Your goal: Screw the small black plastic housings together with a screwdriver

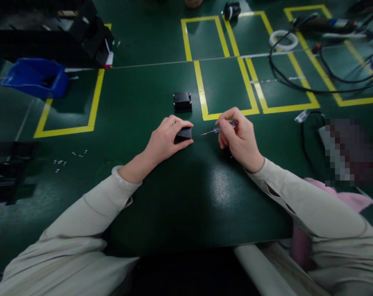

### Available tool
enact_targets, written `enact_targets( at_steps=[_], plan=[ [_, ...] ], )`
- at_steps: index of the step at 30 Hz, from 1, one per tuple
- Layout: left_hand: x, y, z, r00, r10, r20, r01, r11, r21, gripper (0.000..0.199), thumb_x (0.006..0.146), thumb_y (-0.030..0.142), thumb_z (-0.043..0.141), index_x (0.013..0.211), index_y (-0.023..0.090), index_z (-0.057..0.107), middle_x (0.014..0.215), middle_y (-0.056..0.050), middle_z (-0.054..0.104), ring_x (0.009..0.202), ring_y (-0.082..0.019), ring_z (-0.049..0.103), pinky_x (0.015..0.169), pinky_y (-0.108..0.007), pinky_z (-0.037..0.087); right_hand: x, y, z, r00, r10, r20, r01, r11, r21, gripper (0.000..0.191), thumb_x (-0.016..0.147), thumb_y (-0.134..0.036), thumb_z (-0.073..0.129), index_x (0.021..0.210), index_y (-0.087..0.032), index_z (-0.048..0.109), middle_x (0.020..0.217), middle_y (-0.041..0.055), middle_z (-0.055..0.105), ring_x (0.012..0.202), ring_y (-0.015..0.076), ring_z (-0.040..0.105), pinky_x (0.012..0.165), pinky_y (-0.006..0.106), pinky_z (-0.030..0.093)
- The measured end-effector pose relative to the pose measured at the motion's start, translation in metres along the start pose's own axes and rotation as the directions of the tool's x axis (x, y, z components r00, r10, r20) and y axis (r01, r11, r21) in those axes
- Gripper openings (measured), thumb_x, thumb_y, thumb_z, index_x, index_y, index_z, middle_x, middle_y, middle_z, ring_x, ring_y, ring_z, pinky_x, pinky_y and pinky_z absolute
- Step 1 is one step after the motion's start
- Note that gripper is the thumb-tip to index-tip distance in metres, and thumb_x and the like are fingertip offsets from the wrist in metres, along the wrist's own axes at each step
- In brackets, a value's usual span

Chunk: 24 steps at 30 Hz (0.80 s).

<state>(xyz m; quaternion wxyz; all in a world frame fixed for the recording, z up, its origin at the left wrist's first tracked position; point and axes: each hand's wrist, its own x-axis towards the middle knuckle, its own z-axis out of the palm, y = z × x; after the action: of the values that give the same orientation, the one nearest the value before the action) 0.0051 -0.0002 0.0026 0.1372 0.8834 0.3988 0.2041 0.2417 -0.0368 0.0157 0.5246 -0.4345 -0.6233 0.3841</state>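
My left hand (169,137) grips a small black block (183,134) against the green tabletop, fingers on its far side and thumb on its near side. My right hand (239,137) is closed around the clear handle of a screwdriver (217,130). The thin shaft points left, and its tip meets the right end of the block near my left thumb. Just beyond my left hand sits a similar black block (182,102) with shiny screw heads at its sides. Several small screws (60,162) lie loose on the table at the left.
A blue bin (35,78) stands at the left, near dark stacked parts (90,39). More black pieces (9,172) lie at the left edge. Yellow tape (201,88) marks rectangles. At the right are a white ring (283,40), a black cable (297,88) and a pink cloth (353,200).
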Motion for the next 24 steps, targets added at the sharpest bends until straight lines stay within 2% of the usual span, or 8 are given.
enact_targets(
  at_steps=[3,8,13,19,24],
  plan=[
    [0.0,0.0005,0.0,1.0,0.003,-0.004,-0.003,1.0,0.0,0.037,0.095,0.04,0.064,0.127,0.022,0.058,0.122,-0.009,0.062,0.113,-0.027,0.057,0.098,-0.043,0.048,0.0001,-0.0007,0.0001,1.0,-0.007,0.004,0.007,1.0,-0.025,0.028,0.1,-0.045,0.054,0.083,-0.023,0.051,0.047,-0.0092,0.045,0.036,0.0063,0.043,0.038,0.025,0.029],
    [0.0001,-0.0008,0.0002,1.0,0.007,-0.007,-0.007,1.0,0.005,0.039,0.094,0.04,0.065,0.127,0.021,0.059,0.122,-0.009,0.063,0.114,-0.027,0.057,0.098,-0.043,0.048,-0.0001,-0.0002,0.001,1.0,-0.024,-0.019,0.024,1.0,0.016,0.02,0.099,-0.042,0.057,0.094,-0.024,0.051,0.052,-0.0099,0.047,0.038,0.0068,0.045,0.038,0.024,0.032],
    [0.0,-0.002,0.0015,1.0,0.009,-0.012,-0.009,1.0,0.007,0.039,0.094,0.04,0.065,0.128,0.021,0.059,0.122,-0.009,0.063,0.114,-0.027,0.057,0.099,-0.042,0.048,0.0,-0.0007,0.0006,1.0,-0.009,-0.004,0.009,1.0,-0.024,0.025,0.1,-0.042,0.054,0.085,-0.023,0.051,0.047,-0.0092,0.044,0.036,0.0067,0.044,0.038,0.024,0.03],
    [0.0,-0.002,0.002,1.0,0.021,-0.019,-0.021,1.0,0.012,0.039,0.094,0.04,0.065,0.128,0.02,0.059,0.121,-0.009,0.062,0.113,-0.027,0.057,0.098,-0.042,0.048,0.0001,0.0007,0.001,1.0,-0.022,-0.019,0.022,1.0,0.021,0.021,0.098,-0.043,0.058,0.094,-0.024,0.051,0.052,-0.0095,0.047,0.038,0.0073,0.046,0.038,0.024,0.032],
    [-0.0002,-0.0022,0.0012,1.0,0.018,-0.016,-0.018,1.0,0.01,0.039,0.094,0.04,0.065,0.128,0.021,0.058,0.121,-0.009,0.062,0.113,-0.027,0.057,0.098,-0.042,0.048,0.0007,-0.0001,0.0007,1.0,-0.013,-0.005,0.013,1.0,-0.026,0.026,0.1,-0.044,0.055,0.085,-0.023,0.051,0.047,-0.0093,0.044,0.036,0.0067,0.044,0.038,0.025,0.03]
  ],
)
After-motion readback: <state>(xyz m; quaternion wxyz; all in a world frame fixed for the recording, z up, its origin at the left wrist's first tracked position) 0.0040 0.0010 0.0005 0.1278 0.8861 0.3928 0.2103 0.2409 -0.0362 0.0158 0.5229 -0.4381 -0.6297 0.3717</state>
